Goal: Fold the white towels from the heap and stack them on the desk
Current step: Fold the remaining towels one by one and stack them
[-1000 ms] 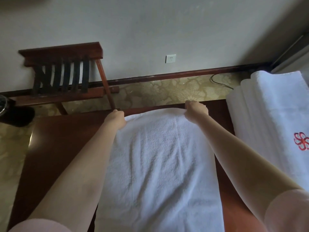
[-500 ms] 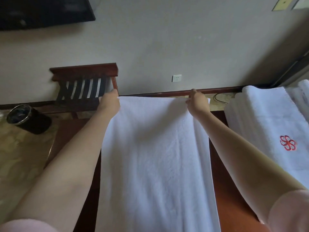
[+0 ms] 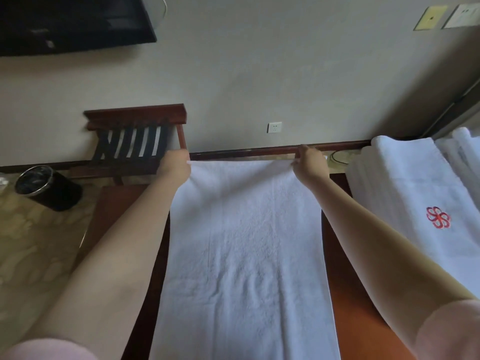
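**Both hands hold a white towel taut by its far corners**

The left hand (image 3: pixel 174 165) pinches one far corner of the white towel (image 3: pixel 244 242), its fingers curled round the edge. The right hand (image 3: pixel 309 163) pinches the opposite far corner in the same way. Both arms are stretched forward, and the towel's far edge runs straight and tight between the two hands. From there the cloth spreads back toward the person in one long, lightly creased strip. It covers the middle of the reddish-brown counter (image 3: pixel 111 209), whose bare wood shows on either side of the strip, under both forearms.

Just to the right of the right hand, a stack of folded white towels (image 3: pixel 405 193) sits on the counter, apart from the held towel. Its top towel carries a red flower emblem (image 3: pixel 438 217). More white cloth (image 3: pixel 465 152) lies beyond the stack at the frame's right edge; its shape is unclear.

Past the left hand, a dark wooden luggage rack (image 3: pixel 135 136) with black straps stands against the wall. Further left, a black waste bin (image 3: pixel 48 187) with a shiny rim stands on the patterned carpet (image 3: pixel 31 242). Beyond and between the hands, a white wall socket (image 3: pixel 274 127) sits low on the wall. A dark television (image 3: pixel 72 22) hangs high above the left hand. Pink sleeves (image 3: pixel 449 331) show at the bottom corners.
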A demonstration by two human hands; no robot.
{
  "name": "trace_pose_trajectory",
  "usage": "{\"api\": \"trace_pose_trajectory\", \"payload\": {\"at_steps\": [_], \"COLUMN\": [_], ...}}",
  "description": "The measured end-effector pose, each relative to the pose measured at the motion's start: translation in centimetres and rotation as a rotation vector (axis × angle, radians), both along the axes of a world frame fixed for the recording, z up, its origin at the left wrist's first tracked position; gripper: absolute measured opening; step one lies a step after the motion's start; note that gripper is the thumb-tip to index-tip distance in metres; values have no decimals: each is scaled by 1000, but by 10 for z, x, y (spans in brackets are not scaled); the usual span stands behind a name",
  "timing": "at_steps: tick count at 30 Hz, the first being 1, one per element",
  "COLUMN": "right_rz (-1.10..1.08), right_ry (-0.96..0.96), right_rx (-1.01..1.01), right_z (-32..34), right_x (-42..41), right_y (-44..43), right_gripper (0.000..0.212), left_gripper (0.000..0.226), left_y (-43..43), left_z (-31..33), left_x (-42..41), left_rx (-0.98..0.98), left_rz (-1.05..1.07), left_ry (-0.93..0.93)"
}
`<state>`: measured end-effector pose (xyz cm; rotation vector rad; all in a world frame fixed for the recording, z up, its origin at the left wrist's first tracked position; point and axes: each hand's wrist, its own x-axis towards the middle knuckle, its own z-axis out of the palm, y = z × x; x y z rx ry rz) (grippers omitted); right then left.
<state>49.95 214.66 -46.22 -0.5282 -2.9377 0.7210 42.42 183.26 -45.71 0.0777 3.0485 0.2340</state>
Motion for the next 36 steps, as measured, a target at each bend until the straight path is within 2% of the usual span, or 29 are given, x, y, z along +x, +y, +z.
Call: {"api": "trace_pose_trajectory", "payload": {"at_steps": [8, 13, 17, 20, 23, 25, 28, 31, 34, 36], "right_rz": [-27, -19, 20, 54, 119, 144, 140, 144, 46, 69], "right_ry": [1, 31, 46, -92, -371, -475, -452, -399, -379, -343], "right_rx": [-14, 90, 149, 200, 219, 193, 195, 259, 188, 172], "right_z": [-32, -55, -72, -84, -98, -104, -106, -107, -106, -105], "right_x": [92, 155, 197, 217, 230, 236, 240, 242, 237, 228], "right_y": [-18, -33, -45, -48, -49, -50, -51, -50, -44, -40], "right_gripper": [7, 6, 3, 6, 22, 32, 38, 34, 28, 31], "left_gripper": [16, 12, 4, 15, 26, 29, 30, 26, 23, 18], "left_y": [-10, -29, -39, -42, -43, -40, -40, -39, -35, -31], "left_z": [-16, -36, -69, -95, -110, -116, -120, -122, -119, -118], "left_x": [73, 127, 173, 200, 212, 217, 222, 221, 215, 208], "left_rx": [-38, -138, -123, -233, -360, -430, -429, -411, -404, -362], "left_rz": [-71, -217, -222, -179, -199, -211, -169, -156, -164, -181], "left_ry": [-59, 46, 92, -4, -116, -173, -217, -239, -267, -226]}}
